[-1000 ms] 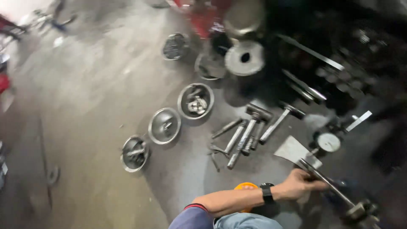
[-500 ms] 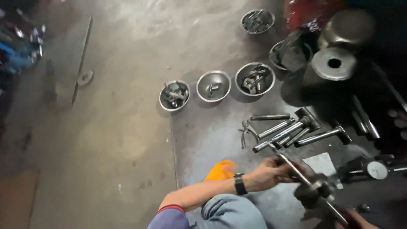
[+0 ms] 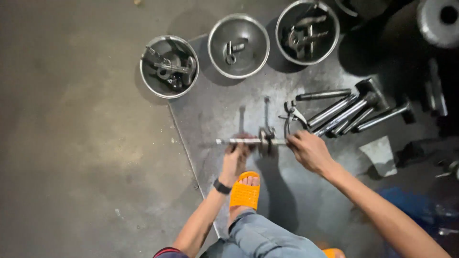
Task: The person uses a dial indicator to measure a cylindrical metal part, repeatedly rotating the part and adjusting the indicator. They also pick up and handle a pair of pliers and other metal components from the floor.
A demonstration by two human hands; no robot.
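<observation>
Above the floor's metal sheet [image 3: 306, 200], both hands, left [image 3: 235, 160] and right [image 3: 308, 152], were clamped on a stiff, probably heavy steel shaft [image 3: 248, 141], gripping either side of its collar [image 3: 266, 140].

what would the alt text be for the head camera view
Seen from above, a person's left hand and right hand grip a metal shaft level above a grey floor mat. Beyond it stand three steel bowls of parts, with loose metal rods lying alongside.

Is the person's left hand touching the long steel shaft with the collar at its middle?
Touching. The head view shows the left hand with its fingers wrapped around the long steel shaft, no gap between them.
</observation>
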